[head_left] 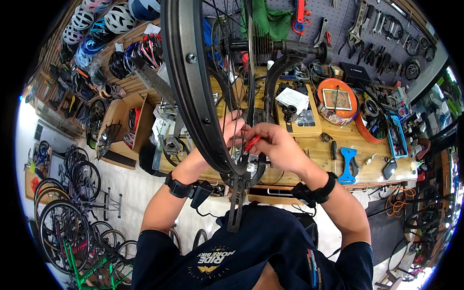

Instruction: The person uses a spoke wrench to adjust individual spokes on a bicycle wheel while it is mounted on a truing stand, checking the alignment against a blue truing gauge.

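Note:
A bicycle wheel with a black rim (193, 104) stands upright in front of me, held in a dark truing stand (276, 72). My right hand (276, 145) is closed on a small red spoke wrench (252, 143), low among the spokes close to the rim. From the other side of the rim, my left hand (232, 129) reaches in at the spokes, its fingers stretched and slightly apart. The rim and spokes cover part of that hand. The two hands' fingertips almost meet. Below them, the stand's slotted metal arm (236, 205) points toward my chest.
On the wooden bench (314, 145) lie a blue tool (347, 165), a screwdriver (334, 150), a cardboard box (303, 121) and a round orange tray (355, 100). Tools hang on the pegboard (338, 26). Helmets (120, 18) and an open carton (126, 126) are at the left, with parked bicycles (72, 222) beyond.

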Action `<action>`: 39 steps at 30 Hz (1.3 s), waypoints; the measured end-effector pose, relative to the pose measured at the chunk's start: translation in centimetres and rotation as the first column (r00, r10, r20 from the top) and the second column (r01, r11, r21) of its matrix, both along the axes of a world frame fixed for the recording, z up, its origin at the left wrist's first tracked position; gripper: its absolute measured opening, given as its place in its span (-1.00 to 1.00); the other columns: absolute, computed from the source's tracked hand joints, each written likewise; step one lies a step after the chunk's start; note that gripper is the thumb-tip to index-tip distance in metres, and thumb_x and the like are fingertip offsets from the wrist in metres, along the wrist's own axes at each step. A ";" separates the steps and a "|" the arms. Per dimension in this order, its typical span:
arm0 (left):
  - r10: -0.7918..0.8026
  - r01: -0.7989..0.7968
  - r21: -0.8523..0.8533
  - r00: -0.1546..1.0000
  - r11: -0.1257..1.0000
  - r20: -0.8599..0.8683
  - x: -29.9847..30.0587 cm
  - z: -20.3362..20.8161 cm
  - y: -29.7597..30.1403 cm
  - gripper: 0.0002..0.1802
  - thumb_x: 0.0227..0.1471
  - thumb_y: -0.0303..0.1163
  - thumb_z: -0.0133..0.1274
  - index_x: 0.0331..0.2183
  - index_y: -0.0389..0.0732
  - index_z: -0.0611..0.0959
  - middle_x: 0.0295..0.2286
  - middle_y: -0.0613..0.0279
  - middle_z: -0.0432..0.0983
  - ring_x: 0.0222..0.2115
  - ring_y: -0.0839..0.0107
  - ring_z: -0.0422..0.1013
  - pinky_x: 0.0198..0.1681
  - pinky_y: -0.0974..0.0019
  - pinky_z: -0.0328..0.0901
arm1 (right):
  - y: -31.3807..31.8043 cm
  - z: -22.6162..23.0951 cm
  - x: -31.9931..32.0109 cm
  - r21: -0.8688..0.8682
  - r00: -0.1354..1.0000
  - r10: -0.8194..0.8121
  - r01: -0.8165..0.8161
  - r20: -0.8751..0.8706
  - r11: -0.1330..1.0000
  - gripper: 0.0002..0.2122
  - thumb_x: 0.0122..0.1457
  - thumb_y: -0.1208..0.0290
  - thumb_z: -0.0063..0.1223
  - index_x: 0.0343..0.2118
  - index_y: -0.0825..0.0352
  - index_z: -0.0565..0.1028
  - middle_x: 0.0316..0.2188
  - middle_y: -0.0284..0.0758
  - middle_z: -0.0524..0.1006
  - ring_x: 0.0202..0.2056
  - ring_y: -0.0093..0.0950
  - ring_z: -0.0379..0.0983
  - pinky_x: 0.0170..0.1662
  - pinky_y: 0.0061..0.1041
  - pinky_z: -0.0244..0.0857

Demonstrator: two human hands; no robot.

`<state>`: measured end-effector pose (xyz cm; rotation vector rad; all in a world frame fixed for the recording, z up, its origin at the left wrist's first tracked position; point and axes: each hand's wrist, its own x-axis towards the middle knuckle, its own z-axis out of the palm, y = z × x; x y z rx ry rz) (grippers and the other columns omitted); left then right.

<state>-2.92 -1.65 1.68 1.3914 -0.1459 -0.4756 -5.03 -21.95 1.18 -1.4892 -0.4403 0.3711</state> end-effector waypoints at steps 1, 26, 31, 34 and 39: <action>-0.006 0.006 -0.006 1.000 1.000 0.021 0.1 -0.4 0.0 -0.29 0.19 0.01 -0.01 0.18 -0.24 0.22 -0.10 0.08 0.44 -0.10 0.35 0.40 0.01 0.26 0.28 | -0.2 -0.4 0.3 0.016 1.000 -0.014 0.014 -0.017 1.000 -0.85 0.21 0.71 -0.15 -0.21 0.49 0.45 -0.38 -0.30 0.52 -0.35 -0.58 0.49 -0.22 -0.57 0.40; 0.030 -0.054 0.072 0.953 0.996 0.301 -0.1 -4.8 0.2 -0.27 0.20 0.08 -0.06 0.11 -0.39 0.37 -0.15 0.16 0.43 -0.18 0.43 0.39 -0.08 0.36 0.28 | 1.4 0.6 0.2 -0.011 0.981 0.021 -0.024 -0.194 1.000 -0.82 0.18 0.49 0.08 -0.23 0.51 0.49 -0.46 -0.37 0.51 -0.45 -0.65 0.39 -0.37 -0.61 0.30; 0.049 -0.074 0.066 0.945 0.995 0.324 -0.2 -5.1 0.0 -0.24 0.20 0.11 -0.08 0.12 -0.41 0.36 -0.17 0.17 0.42 -0.14 0.40 0.39 -0.03 0.34 0.28 | 2.4 0.5 -0.3 -0.188 0.975 -0.151 0.120 -0.162 0.975 -0.77 0.19 0.37 0.13 -0.26 0.49 0.51 -0.51 -0.38 0.53 -0.51 -0.66 0.40 -0.45 -0.62 0.30; 0.095 -0.098 -0.003 0.956 0.995 0.279 -0.9 -4.2 -0.5 -0.22 0.20 0.13 -0.08 0.12 -0.41 0.35 -0.16 0.15 0.42 -0.11 0.38 0.38 0.02 0.33 0.26 | 3.0 0.4 -0.6 -0.192 0.967 -0.222 0.196 -0.123 0.962 -0.73 0.12 0.33 0.21 -0.35 0.52 0.54 -0.56 -0.26 0.55 -0.55 -0.54 0.43 -0.43 -0.52 0.32; 0.073 -0.086 0.025 0.943 0.996 0.325 -0.8 -4.3 -0.2 -0.22 0.19 0.13 -0.07 0.11 -0.42 0.37 -0.15 0.15 0.41 -0.08 0.39 0.36 0.05 0.32 0.23 | 3.6 1.1 -0.7 -0.480 0.946 -0.275 0.324 0.171 0.815 -0.67 0.07 0.22 0.21 -0.38 0.49 0.56 -0.49 -0.01 0.57 -0.39 -0.12 0.57 -0.30 -0.30 0.42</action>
